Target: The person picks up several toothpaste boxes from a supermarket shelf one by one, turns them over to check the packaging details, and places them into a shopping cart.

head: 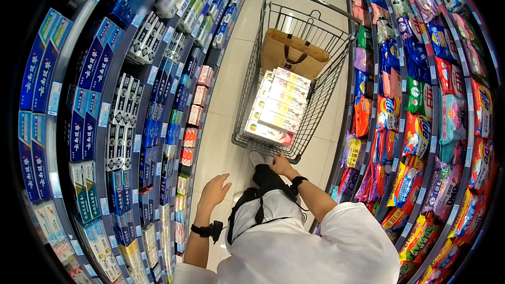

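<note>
Before me stands a dark wire shopping cart [249,129], its thick handle bar [315,0] at the far end. Inside, a stack of toothpaste-type cartons [286,98] reflects bright light. Behind the stack a brown paper bag [272,49] with dark handles leans in the basket. My right hand [281,164] is at the cart's near end, fingers loosely curled; whether they touch the wire is unclear. My left hand [215,192] hangs in the air, holding nothing, thumb and fingers apart, between my body and the left shelves. Both wrists wear black straps.
Left shelves [103,110] hold rows of toothpaste boxes [88,136] with price tags along the edges. On the right, shelves carry bagged laundry detergent, including Tide bags [417,135]. A tiled floor [225,98] runs between them. My light shoe [256,159] is close to the cart.
</note>
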A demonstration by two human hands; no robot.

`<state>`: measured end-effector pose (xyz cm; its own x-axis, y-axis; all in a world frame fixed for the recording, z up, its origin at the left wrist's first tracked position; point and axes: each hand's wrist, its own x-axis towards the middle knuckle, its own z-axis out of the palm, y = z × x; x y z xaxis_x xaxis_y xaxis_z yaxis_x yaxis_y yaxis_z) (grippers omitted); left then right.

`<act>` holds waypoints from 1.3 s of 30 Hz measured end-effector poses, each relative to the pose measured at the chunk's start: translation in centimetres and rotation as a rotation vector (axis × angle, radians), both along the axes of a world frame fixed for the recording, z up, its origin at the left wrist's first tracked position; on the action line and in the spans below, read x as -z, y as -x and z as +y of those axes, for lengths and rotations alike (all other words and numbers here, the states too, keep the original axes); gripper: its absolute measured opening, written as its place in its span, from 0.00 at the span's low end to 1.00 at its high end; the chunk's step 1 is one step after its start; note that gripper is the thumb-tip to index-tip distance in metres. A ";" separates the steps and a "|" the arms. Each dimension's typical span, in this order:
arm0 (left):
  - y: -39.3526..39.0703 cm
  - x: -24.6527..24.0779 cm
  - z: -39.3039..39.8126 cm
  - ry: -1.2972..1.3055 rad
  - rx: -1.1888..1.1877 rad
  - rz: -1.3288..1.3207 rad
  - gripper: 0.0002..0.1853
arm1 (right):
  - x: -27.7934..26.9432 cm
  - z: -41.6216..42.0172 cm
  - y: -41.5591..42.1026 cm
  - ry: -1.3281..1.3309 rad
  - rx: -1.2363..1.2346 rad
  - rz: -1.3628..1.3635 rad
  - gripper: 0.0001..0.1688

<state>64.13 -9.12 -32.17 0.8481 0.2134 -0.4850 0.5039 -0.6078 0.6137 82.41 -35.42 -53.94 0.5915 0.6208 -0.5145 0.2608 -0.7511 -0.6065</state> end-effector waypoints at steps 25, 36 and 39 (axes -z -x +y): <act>-10.4 7.3 -3.6 0.265 -0.227 -0.187 0.21 | -3.3 -5.0 -3.9 -0.223 1.196 0.058 0.09; -18.1 16.3 -6.6 0.368 -0.381 -0.095 0.40 | -5.4 -1.2 -6.0 -0.347 1.175 0.422 0.25; -17.9 17.3 -7.7 0.376 -0.478 -0.102 0.41 | -7.8 -0.3 -6.0 -0.333 1.144 0.416 0.23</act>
